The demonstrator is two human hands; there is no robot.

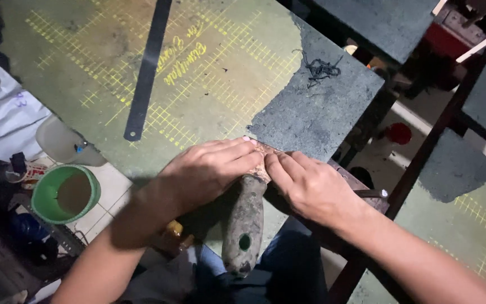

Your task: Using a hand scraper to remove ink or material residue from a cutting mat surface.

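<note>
While the view looks straight down from the person's head, both hands meet at the near edge of the desk [209, 73], which is covered by a worn green cutting mat printed with a yellow grid. The left hand [209, 171] lies flat with fingers together, pressing a small pale piece, mostly hidden, onto the mat. The right hand [310, 188] curls beside it, fingertips touching the same piece; I cannot tell whether it pinches anything. A tool with a thick, grimy, rounded handle [246, 222], pierced by a hole, juts from under the hands toward the person's lap. How far the work has come cannot be judged. Beyond the hands lies a long dark metal ruler [147, 70]. Left of the desk, lower down, stands a green plastic bucket [66, 194].
</note>
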